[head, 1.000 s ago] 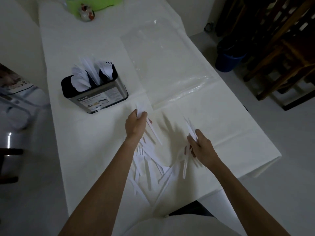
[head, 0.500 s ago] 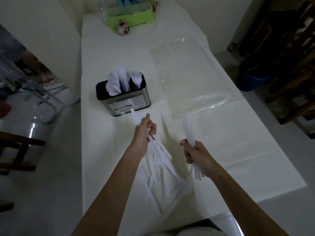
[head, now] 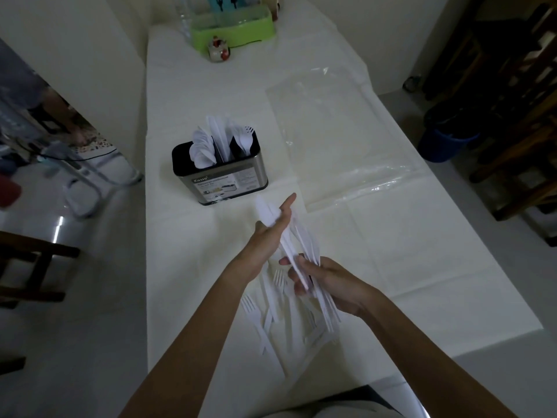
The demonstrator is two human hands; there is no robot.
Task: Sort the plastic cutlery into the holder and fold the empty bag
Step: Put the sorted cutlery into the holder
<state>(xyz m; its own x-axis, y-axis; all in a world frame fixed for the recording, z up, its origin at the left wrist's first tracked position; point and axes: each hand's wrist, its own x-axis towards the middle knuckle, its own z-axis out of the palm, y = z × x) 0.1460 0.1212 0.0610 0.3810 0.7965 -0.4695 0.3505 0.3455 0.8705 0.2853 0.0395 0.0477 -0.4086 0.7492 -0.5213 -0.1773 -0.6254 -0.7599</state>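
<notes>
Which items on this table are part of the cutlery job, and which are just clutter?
Part of the job:
- cutlery holder
- knives gathered between left hand and right hand
- loose cutlery pile
- empty clear bag

Clutter:
- green tray
- small figurine
- blue bin on the floor

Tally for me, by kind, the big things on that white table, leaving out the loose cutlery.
Cutlery holder: 1
Clear plastic bag: 1
Green tray: 1
Small figurine: 1
Total: 4
</notes>
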